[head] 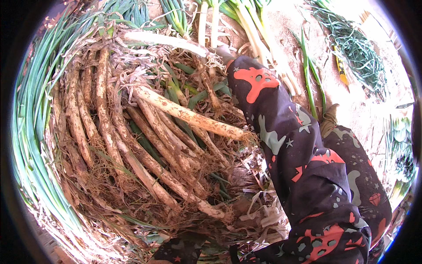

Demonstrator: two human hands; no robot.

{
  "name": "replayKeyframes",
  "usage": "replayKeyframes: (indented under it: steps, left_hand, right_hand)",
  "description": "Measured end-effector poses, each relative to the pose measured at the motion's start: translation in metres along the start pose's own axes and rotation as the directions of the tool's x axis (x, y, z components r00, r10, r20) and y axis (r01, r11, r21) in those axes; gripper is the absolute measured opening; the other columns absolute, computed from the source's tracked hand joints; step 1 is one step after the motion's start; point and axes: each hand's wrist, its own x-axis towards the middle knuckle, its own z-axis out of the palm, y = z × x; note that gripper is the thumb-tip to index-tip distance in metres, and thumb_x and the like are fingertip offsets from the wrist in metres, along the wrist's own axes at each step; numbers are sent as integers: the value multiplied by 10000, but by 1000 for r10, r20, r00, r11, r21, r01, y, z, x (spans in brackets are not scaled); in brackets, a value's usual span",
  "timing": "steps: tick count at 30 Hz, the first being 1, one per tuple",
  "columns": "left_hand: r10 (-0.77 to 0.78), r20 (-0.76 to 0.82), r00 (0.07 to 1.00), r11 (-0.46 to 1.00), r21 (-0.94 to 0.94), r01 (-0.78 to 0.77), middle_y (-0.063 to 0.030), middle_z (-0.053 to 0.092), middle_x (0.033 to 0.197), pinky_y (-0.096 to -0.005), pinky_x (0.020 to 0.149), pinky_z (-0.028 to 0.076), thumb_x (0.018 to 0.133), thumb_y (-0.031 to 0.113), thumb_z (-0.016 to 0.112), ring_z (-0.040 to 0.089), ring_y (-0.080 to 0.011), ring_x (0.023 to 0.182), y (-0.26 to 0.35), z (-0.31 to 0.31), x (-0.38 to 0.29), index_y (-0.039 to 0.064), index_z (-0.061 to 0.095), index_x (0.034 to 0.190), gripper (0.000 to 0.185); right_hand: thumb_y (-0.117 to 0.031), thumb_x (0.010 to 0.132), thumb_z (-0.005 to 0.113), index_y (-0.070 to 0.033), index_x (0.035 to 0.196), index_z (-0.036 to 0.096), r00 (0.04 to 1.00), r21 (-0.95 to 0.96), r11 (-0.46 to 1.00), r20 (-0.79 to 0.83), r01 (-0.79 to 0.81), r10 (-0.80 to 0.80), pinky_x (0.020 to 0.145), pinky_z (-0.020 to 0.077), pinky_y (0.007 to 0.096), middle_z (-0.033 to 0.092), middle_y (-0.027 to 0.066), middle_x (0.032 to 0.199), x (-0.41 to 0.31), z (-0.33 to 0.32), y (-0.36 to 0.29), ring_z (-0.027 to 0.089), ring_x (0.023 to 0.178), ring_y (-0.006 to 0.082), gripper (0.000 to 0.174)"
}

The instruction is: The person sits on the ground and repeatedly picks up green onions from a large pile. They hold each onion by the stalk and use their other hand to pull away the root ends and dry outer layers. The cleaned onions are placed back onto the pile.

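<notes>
My left sleeve (263, 99), dark with a red and grey print, reaches across the heap. Only a small greyish part of my left hand (224, 52) shows past its cuff, beside the rooted end of a white leek (174, 42) and upright pale leek stalks (202, 24). Whether it grips any of them is not clear. Below it, a soil-stained leek (194, 115) points its roots at the sleeve. My right hand (330, 115), brownish and mostly hidden by its sleeve, is close to loose green leaves (310, 79). Its fingers cannot be made out.
A big heap of unpeeled leeks (102, 109) with soil and roots lies at the left, its green tops (29, 132) curving along the edge. Cleaner leeks (254, 36) lie on the ground at the top. Cut green leaves (359, 56) and a yellow strip-like object (341, 69) lie right.
</notes>
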Motion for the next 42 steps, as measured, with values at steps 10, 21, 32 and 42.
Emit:
replayKeyframes:
  steps: [10, 21, 32, 42]
  left_hand:
    - [-72, -15, 997, 996, -48, 71, -147, 632, 887, -363, 663, 522, 825, 393, 663, 612, -244, 734, 4, 14, 0, 35, 510, 1180, 526]
    - [-103, 15, 995, 994, -39, 103, -149, 626, 870, -335, 632, 530, 804, 399, 711, 620, -237, 750, 5, 12, 7, 56, 521, 1144, 519]
    - [-160, 16, 987, 987, -8, 160, -99, 618, 845, -318, 597, 520, 801, 447, 698, 613, -206, 723, 16, 33, 13, 85, 526, 1116, 510]
    - [-196, 33, 980, 980, 28, 195, -80, 604, 810, -308, 577, 505, 820, 454, 671, 598, -191, 692, 20, 39, 27, 91, 526, 1103, 483]
  right_hand:
    - [-258, 719, 747, -9, 903, 688, 919, -683, 642, 116, 349, -376, 611, 507, 300, 670, 108, 782, -60, -51, -7, 640, 701, 195, 315]
    - [-228, 749, 717, -11, 919, 685, 833, -891, 264, 192, 370, -519, 644, 511, 299, 668, 106, 807, -93, -107, 10, 640, 726, 193, 278]
    - [-198, 780, 688, -12, 936, 681, 816, -900, 200, 234, 387, -528, 677, 516, 297, 665, 104, 832, -122, -185, 28, 640, 751, 191, 243]
    - [-171, 807, 661, -14, 950, 679, 751, -940, 175, -340, -294, -566, 707, 520, 296, 663, 102, 855, -201, -362, 35, 640, 775, 189, 213]
